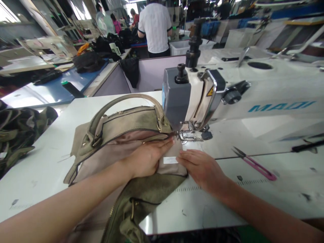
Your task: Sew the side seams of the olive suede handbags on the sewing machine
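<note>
Bag: the olive bag lies open on the white surface, left of the sewing machine, with its handle arched up behind.
Lining: the pinkish lining is spread out toward the metal foot; it seems best held smooth, with no fold running in under the needle.
Left hand: the left hand lies flat, fingers pressed together, tips close to the foot; light, even pressure would guide better than pushing, with the tips well clear of the needle.
Right hand: the right hand rests at the lining's edge beside the white label, fingers together; whether they pinch cannot be told. It should steer that edge straight.
Loose folds: the olive panel below could drag, so some slack there helps.
Snips: the pink snips sit safely apart.
</note>
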Tool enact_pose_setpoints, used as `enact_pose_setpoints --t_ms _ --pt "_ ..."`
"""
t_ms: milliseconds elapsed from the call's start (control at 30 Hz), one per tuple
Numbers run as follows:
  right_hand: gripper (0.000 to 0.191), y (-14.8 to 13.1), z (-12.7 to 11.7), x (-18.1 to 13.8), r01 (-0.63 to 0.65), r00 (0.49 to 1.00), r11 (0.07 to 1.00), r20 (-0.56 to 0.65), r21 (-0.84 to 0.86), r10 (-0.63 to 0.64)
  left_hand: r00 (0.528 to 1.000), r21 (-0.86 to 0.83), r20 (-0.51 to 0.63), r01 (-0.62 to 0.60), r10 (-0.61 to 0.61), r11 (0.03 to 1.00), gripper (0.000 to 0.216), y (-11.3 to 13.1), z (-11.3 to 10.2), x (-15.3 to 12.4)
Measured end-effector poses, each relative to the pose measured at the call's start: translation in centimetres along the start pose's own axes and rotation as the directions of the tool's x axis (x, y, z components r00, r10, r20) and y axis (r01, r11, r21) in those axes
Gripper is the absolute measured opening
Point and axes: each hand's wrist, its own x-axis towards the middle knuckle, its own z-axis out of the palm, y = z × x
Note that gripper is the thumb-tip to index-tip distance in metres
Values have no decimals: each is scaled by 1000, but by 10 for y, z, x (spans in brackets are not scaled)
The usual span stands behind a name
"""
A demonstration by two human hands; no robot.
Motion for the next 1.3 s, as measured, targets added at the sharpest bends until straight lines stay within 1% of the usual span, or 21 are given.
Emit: enact_pose_setpoints --t_ms 167,267,333,400,433,500,533,567,600,633,700,733,767,833,933,1033,1133,1167,1200,1267,1300 --pt "30 13 10 7 -26 1000 999 -5 20 26 998 77 28 47 -50 996 82 -19 -1 9" --pt "29 18 13 10 -43 999 996 -1 72 44 995 111 27 90 -93 990 79 -30 -1 19" --pt "28 17 12 10 -44 999 993 7 107 44 996 98 28 83 -86 992 77 -36 -7 24" --pt "32 12 9 8 -34 999 986 32 163 29 998 57 21 58 -59 997 70 -33 -18 22" --pt "35 8 7 5 -40 998 977 50 208 30 998 40 19 59 -59 997 59 -25 -24 17" --pt "37 -5 1 -2 -103 993 946 89 306 79 993 43 36 115 -116 992 33 3 -32 0" --pt "38 -13 -3 -6 -154 986 926 112 346 122 985 64 59 159 -163 985 35 23 -33 -12" --pt "39 -22 -6 -9 -203 977 905 139 373 162 975 86 80 199 -205 976 43 44 -30 -24" --pt "41 -31 -11 -11 -240 967 889 175 390 184 977 88 92 186 -194 978 43 66 -24 -36" --pt "43 -39 -15 -12 -254 960 881 218 400 178 988 81 62 134 -139 988 36 85 -16 -47" --pt "40 -54 -22 -11 -234 945 890 306 391 114 994 64 -105 48 -41 997 33 114 1 -64" --pt "33 -59 -25 -11 -213 939 904 333 370 85 985 50 -170 18 -10 999 34 121 8 -69" --pt "25 -63 -27 -10 -197 937 920 342 340 74 978 27 -208 4 2 1000 36 125 13 -73" --pt "15 -68 -30 -12 -174 947 943 310 283 82 979 -46 -200 15 -24 999 33 122 14 -76" --pt "15 -70 -31 -21 -178 961 952 250 248 114 985 -119 -141 84 -101 989 27 108 6 -75" --pt "21 -72 -29 -31 -202 966 945 209 256 150 990 -69 -125 62 -70 996 31 98 4 -72" --pt "23 -76 -27 -35 -215 969 936 178 280 169 987 -5 -159 28 -28 1000 34 95 6 -60" --pt "22 -77 -26 -35 -216 970 936 169 277 174 983 27 -183 -4 9 1000 34 95 7 -52" --pt "23 -79 -25 -34 -215 971 940 160 264 177 976 70 -204 -66 79 995 34 94 6 -42" --pt "25 -82 -23 -34 -209 974 951 140 229 181 941 181 -212 -227 263 957 35 90 4 -20" --pt "26 -83 -23 -33 -205 975 955 133 214 179 925 238 -200 -273 322 932 37 86 3 -10"
